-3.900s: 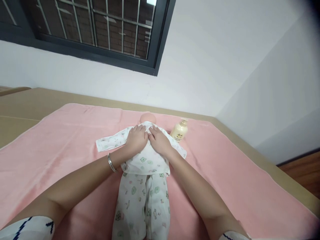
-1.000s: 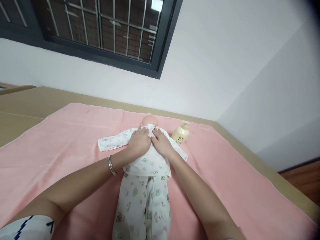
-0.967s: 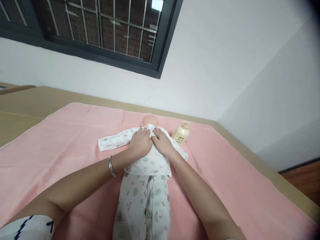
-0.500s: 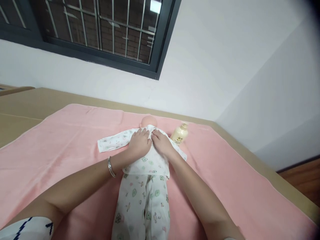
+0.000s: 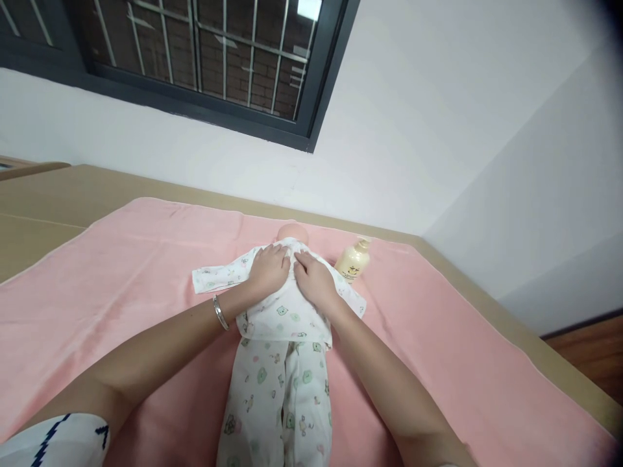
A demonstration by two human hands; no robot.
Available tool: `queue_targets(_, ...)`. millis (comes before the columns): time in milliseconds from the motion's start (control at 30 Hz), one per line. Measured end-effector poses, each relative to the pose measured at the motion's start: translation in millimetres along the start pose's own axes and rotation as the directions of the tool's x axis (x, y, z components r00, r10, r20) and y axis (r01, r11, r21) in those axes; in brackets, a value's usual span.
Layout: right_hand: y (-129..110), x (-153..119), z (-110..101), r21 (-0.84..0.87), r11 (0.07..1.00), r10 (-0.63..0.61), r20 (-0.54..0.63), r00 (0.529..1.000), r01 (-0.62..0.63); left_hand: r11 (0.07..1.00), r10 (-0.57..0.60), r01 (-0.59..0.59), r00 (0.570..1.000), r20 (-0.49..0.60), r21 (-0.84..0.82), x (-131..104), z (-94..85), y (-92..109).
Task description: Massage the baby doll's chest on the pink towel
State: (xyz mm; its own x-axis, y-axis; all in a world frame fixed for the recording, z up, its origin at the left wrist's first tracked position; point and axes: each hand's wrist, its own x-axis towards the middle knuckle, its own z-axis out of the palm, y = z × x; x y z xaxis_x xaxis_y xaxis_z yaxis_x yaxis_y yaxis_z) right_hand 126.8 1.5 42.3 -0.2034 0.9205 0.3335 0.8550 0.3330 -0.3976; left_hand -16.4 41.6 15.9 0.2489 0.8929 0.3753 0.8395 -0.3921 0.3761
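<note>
A baby doll [image 5: 293,232] lies stretched out with its head toward the wall, in a white printed top [image 5: 287,318] and matching trousers [image 5: 263,383]. I cannot tell whether it is face up. My left hand [image 5: 270,267] rests flat on the upper body of the top, fingers extended toward the collar. Beside it, my right hand [image 5: 315,279] also lies on the upper body, fingers stretched and slightly bent near the middle. Both sleeves spread outward. Most of the doll's head and its hands are hidden.
Close to the doll's right-side sleeve stands a pale yellow pump bottle [image 5: 353,261]. Under everything is a pink blanket [image 5: 423,337] on a tan surface [image 5: 43,201]. Beyond are a white wall [image 5: 379,168] and a barred, dark-framed window [image 5: 311,130].
Both hands stay on the doll's upper body, with slight shifts of the fingers. The collar sits a little nearer the wall, covering more of the head. My view has tilted slightly.
</note>
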Motion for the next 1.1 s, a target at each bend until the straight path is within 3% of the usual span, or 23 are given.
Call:
queue_targets(167,18,11,10,-0.022,1.0,-0.004,-0.016,1.0,0.003,0.999,0.007,-0.004,0.999,-0.051,0.045,-11,8.8,8)
queue_targets(300,20,12,8,-0.017,0.999,-0.033,-0.007,0.999,0.033,0.997,0.04,-0.036,0.998,-0.055,0.067,-14,5.3,13)
queue_targets(433,10,5,0,-0.031,0.997,-0.069,0.02,0.997,0.07,0.994,0.102,-0.102,0.995,-0.008,0.051,-10,-8.2,15)
queue_targets(633,-14,-10,0,-0.165,0.985,-0.055,0.004,0.998,0.055,0.999,0.036,-0.032,0.995,0.094,-0.043,1,-21.2,3)
queue_targets(800,8,8,-5,-0.028,0.997,-0.066,0.018,0.998,0.067,0.992,0.097,-0.099,0.995,0.027,0.083,-16,-11.6,20)
queue_targets(933,14,11,-5,-0.025,0.998,-0.063,0.01,0.998,0.063,0.984,0.172,-0.173,0.985,0.035,0.032,-19,-17.0,25)
queue_targets(1100,-12,-12,2,-0.148,0.987,-0.057,0.022,0.998,0.059,0.996,0.044,-0.035,0.994,0.1,-0.086,2,-24.6,3)
